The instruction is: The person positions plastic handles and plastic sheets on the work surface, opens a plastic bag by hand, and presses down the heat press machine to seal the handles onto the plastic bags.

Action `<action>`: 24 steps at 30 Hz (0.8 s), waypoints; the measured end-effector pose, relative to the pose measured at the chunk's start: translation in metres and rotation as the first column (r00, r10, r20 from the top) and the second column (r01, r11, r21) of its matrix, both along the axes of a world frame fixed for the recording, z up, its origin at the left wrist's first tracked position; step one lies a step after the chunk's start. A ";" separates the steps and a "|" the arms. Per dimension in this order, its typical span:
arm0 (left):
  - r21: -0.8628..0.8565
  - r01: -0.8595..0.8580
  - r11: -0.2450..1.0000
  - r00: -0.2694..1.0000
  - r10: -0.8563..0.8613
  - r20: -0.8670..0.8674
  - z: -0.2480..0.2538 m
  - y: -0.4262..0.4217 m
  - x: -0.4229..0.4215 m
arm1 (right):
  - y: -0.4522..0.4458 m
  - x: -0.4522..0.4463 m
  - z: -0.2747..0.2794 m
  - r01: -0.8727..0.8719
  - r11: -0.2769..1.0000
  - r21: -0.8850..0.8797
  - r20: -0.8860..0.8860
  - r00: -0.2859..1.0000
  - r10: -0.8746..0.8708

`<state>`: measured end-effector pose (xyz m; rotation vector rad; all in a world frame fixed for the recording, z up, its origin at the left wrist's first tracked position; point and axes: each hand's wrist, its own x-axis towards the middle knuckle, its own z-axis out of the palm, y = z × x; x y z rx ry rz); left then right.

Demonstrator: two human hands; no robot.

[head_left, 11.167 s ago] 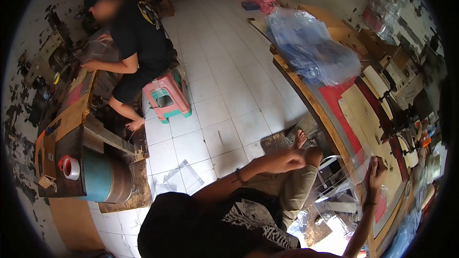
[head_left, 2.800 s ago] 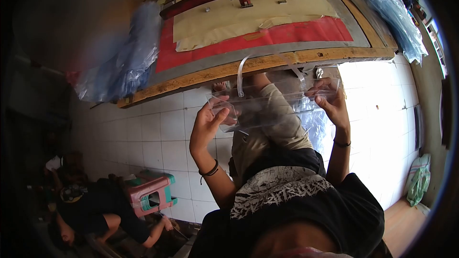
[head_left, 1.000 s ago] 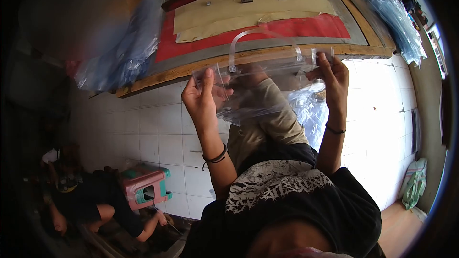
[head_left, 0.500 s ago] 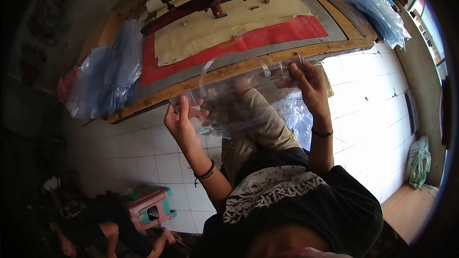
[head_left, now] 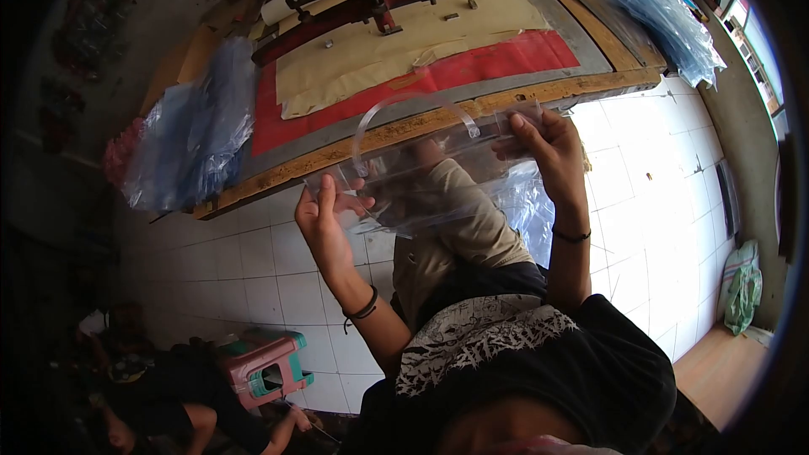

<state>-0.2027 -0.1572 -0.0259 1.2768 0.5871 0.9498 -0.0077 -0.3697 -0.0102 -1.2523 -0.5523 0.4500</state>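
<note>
1. Position: clear plastic bag (head_left: 396, 190) was held above the lap, near the wooden edge (head_left: 282, 173) of the tabletop (head_left: 583, 40); its curved handle (head_left: 361, 131) overlapped that edge in view, contact could not be told
2. Hands: left hand (head_left: 324, 227) and right hand (head_left: 552, 152) were well apart, each pinching one end of the bag between thumb and fingers
3. Risk, judged: smooth film could slip from under either thumb, and that end would drop
4. Risk, judged: uneven pull between the hands could crease the film or strain the joints where the handle met it
5. Risk, judged: the handle could snag on the rough wood if brought against it
6. Bag contents: none made out; trousers (head_left: 493, 244) showed through, so small items were not ruled out
7. Cardboard box (head_left: 181, 66) behind the bluish plastic pile (head_left: 190, 131): inside hidden
8. Pale sack (head_left: 747, 258) and green plastic bag (head_left: 741, 302), far right: contents not visible
</note>
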 end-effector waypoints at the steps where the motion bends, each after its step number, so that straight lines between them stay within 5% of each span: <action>1: 0.001 0.003 1.000 1.000 -0.003 -0.005 -0.002 0.001 -0.001 | 0.001 0.000 -0.002 0.019 1.000 -0.009 -0.001 1.000 -0.019; 8: 0.124 0.136 0.983 0.990 -0.129 -0.058 0.004 0.000 -0.002 | 0.004 -0.002 -0.001 0.087 0.996 -0.010 0.011 0.996 -0.087; 24: 0.052 0.273 0.961 0.960 -0.275 0.043 0.003 -0.001 0.003 | 0.004 0.008 0.008 0.043 0.990 -0.137 0.147 0.989 -0.023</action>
